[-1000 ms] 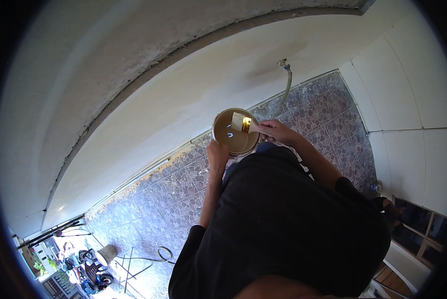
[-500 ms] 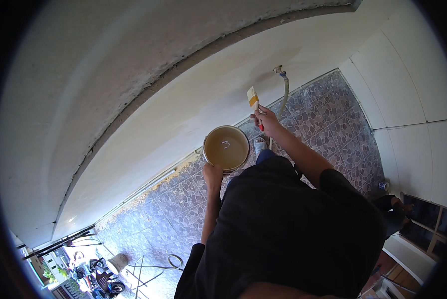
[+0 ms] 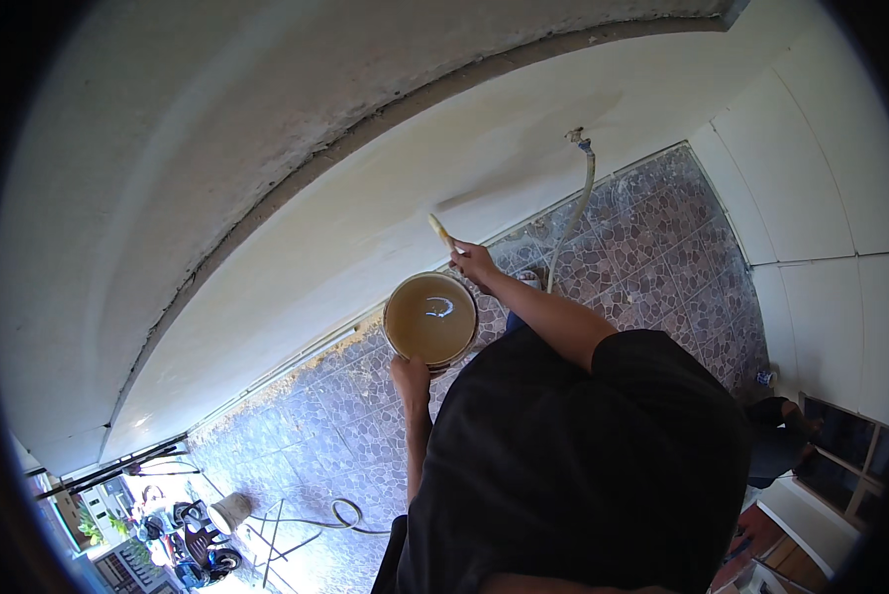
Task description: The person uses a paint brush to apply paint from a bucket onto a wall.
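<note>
My left hand (image 3: 411,373) is closed on the near rim of a round bucket (image 3: 431,315), which holds a tan-coloured liquid with a bright reflection on it. Just beyond the bucket, my right hand (image 3: 475,264) grips a paintbrush (image 3: 442,233) by its handle. The brush is seen nearly edge-on, its pale bristles at or very close to the cream wall (image 3: 365,238). Whether the tips touch the wall, I cannot tell for sure.
A tap (image 3: 575,135) with a hose (image 3: 587,188) comes out of the wall on the right. Patterned tiles cover the floor (image 3: 652,238). Lower left are a white bucket (image 3: 230,513), a looped hose (image 3: 345,512) and a motorcycle (image 3: 192,544). Another person (image 3: 776,436) is at the right.
My right hand has swung the paintbrush leftward, down along the wall and nearer the bucket, turning it edge-on. The bucket sits slightly further left and lower in view, still held by my left hand.
</note>
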